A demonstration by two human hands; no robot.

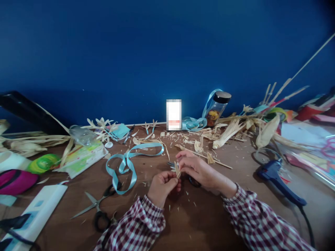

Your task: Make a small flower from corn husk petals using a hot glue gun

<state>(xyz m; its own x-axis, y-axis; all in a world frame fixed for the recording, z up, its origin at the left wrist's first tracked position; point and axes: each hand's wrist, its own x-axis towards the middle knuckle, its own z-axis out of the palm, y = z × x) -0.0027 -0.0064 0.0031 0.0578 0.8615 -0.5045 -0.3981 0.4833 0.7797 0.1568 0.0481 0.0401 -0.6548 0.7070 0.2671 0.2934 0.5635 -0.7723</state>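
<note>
Between thumb and fingers of my left hand (163,186) is a small pale corn husk flower (177,169) with pointed petals standing up. My right hand (197,170) comes in from the other side, its curled fingertips closed at the petals. Partly hidden beneath my right hand, a dark looped handle (194,181) shows on the table. Left of my hands, scissors with black handles (97,205) lie spread apart. Beyond them curls a light blue satin ribbon (128,164).
Husk scraps (193,136) litter the back of the brown table. A lidded jar (218,108) leans by the blue wall. A blue glue gun (280,181) with a cord lies right. At left are a white power strip (39,209) and a magenta object (17,183).
</note>
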